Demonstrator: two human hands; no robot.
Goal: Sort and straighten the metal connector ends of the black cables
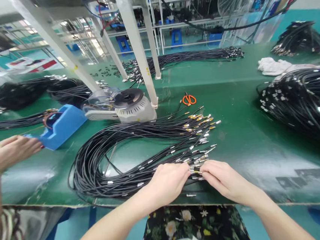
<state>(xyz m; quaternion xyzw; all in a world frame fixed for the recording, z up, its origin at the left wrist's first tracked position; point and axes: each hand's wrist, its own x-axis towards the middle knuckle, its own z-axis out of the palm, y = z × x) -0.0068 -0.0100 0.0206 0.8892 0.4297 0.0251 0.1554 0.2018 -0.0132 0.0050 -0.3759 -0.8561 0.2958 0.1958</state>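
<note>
A large bundle of black cables (87, 161) lies curved in a U on the green table, its metal-tipped ends pointing right. At the near ends of that bundle, my left hand (171, 181) is closed around a cable just behind its tip. My right hand (220, 176) pinches the metal connector end (197, 172) of what looks like the same cable, a short way right of the left hand. Fine detail between the fingers is too small to make out. White and yellow labels show on many cables near their ends.
Behind the bundle stand a round tape dispenser machine (134, 105) and orange-handled scissors (189, 99). A co-worker's hand (12, 149) reaches to a blue tape dispenser (64, 125) at left. More cable bundles (307, 98) and white gloves (282, 66) lie at right. White posts (139, 50) rise from the table (240, 135).
</note>
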